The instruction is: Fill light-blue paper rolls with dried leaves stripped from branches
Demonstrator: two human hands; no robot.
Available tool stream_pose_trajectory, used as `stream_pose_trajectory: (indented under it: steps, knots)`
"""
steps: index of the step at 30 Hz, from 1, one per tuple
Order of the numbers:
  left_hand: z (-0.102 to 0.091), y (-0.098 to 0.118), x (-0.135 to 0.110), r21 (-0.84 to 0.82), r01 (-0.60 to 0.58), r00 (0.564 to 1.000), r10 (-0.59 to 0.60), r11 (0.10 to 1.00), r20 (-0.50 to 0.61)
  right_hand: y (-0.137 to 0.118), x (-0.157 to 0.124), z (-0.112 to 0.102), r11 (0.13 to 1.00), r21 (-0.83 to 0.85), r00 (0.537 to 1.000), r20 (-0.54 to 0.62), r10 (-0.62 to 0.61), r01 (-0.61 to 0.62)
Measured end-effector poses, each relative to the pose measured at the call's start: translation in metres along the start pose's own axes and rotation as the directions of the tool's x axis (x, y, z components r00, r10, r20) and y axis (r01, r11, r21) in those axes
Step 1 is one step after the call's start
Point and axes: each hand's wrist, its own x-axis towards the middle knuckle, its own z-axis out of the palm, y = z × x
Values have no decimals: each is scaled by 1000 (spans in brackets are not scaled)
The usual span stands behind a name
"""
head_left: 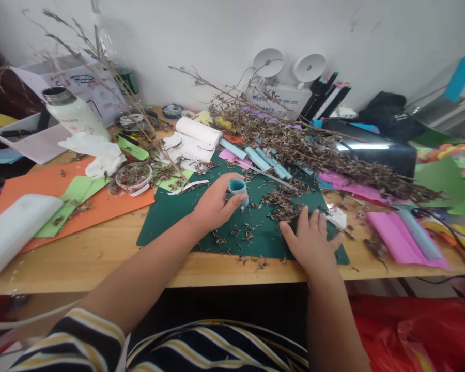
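Between the thumb and fingers of my left hand point(216, 204) is a short light-blue paper tube point(239, 194), upright with its round opening facing up. My right hand point(313, 238) lies with its fingers spread at the near side of a heap of crumbled dried leaves point(284, 201). Both hands are over a dark green cutting mat point(186, 222), which is strewn with leaf bits. Several rolled light-blue paper tubes point(269, 161) lie beyond the left hand, near the mat's far edge.
Dried leafy branches point(313, 142) stretch across the back right. On the left are a pale bottle point(75, 113), a small tub of leaf bits point(134, 175), orange paper point(19, 191) and a white box-like object point(17, 232). Pink paper point(393, 237) lies at right; markers point(329, 98) stand behind.
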Motion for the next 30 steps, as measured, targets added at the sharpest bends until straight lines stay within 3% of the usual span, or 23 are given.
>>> stream_pose_trajectory:
  steps: [7,9,11,13,16,18,19,20,21,23,24,25,30]
  knots:
    - [-2,6,1,128,-78,989,61,989,136,-25,0,-1,980,94,985,-10,-173,173]
    - [-4,8,2,131,-88,982,63,987,181,-16,-1,-5,975,139,984,-71,-163,172]
    - [-6,10,2,130,-75,976,46,989,215,1,-4,-8,951,211,959,-223,-176,224]
    - [-7,11,2,139,-54,971,20,989,239,21,-12,-9,902,253,875,-432,-218,349]
    - [-7,13,2,146,-19,965,-20,989,263,42,-34,-2,800,172,659,-676,-329,575]
    - [-6,14,2,141,0,962,-39,990,272,47,-52,6,644,83,516,-679,-522,760]
    - [-5,14,2,142,7,960,-46,990,277,46,-60,11,571,65,476,-635,-609,818]
    - [-4,14,3,148,9,958,-51,989,282,44,-67,15,540,63,473,-574,-669,840]
    - [-4,15,3,158,6,956,-52,987,287,41,-74,20,559,66,509,-511,-692,826]
    - [-3,15,3,180,-7,956,-47,984,291,33,-83,27,693,59,643,-437,-629,718]
    - [-3,14,4,187,-15,958,-40,982,283,28,-86,30,746,53,693,-418,-587,663]
    - [-4,14,4,190,-19,962,-33,982,270,23,-88,32,768,48,716,-403,-570,639]
    - [-12,6,6,200,15,995,-34,980,94,-5,-95,37,700,-15,669,-278,-689,714]
